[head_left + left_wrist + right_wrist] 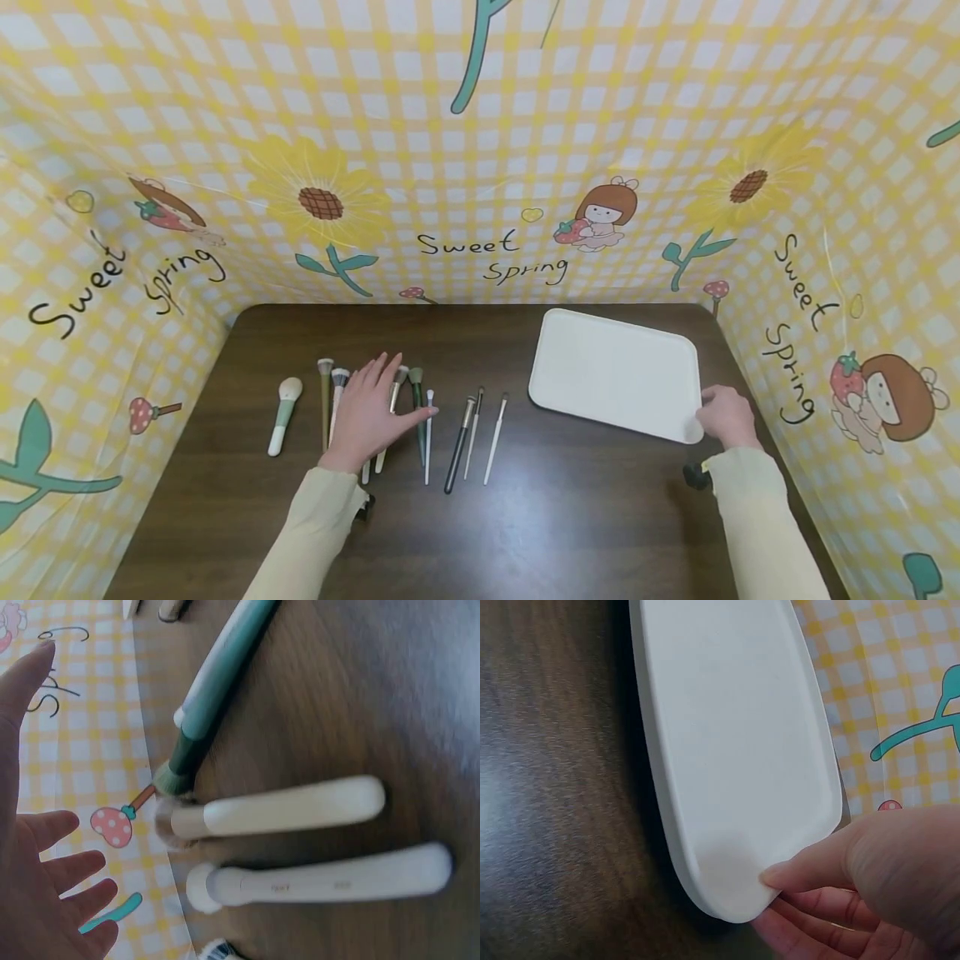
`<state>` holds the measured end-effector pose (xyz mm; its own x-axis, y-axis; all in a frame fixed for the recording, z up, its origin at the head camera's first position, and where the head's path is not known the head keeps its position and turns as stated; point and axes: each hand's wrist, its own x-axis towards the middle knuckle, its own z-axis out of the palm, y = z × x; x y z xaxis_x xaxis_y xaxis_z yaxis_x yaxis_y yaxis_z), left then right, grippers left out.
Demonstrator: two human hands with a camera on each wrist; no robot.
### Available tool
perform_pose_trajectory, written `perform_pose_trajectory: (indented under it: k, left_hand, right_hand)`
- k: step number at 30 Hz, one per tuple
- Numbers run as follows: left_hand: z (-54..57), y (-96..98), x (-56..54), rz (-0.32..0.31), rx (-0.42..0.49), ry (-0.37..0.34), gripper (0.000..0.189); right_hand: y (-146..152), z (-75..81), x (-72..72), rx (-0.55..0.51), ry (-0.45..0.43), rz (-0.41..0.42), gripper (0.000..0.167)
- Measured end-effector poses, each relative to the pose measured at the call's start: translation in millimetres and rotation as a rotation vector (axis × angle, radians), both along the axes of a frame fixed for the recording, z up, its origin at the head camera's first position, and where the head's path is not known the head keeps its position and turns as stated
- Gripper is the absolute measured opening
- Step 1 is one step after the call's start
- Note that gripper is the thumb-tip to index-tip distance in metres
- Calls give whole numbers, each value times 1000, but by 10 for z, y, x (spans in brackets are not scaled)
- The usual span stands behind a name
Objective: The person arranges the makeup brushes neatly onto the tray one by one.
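A white rectangular tray stands at the right of the table. My right hand pinches its right end, thumb on the rim and fingers underneath in the right wrist view. Over a row of makeup brushes on the left, my left hand is spread, its thumb pointing right and nothing gripped. In the left wrist view, a green brush, a cream-handled brush and a white-handled brush lie beside that hand. From the head view, the hand partly hides several brushes.
Left of the hand lie a green-and-white brush and an olive-handled brush. To its right are a black-handled brush and a thin white brush. Checked cloth walls surround the dark wooden table.
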<state>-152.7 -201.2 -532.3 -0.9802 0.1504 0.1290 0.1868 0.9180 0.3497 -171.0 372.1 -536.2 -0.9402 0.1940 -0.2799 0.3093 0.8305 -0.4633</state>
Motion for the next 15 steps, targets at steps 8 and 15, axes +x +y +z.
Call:
perform_pose_trajectory:
  k: [8,15]
  left_hand:
    - [-62,231,101,-65,-9,1,112]
    - [-52,543,220,-139,3,-29,95]
  right_hand:
    - [-10,-19,-137,17,62,16,45]
    - [-71,-36,-237,21,102,25,46]
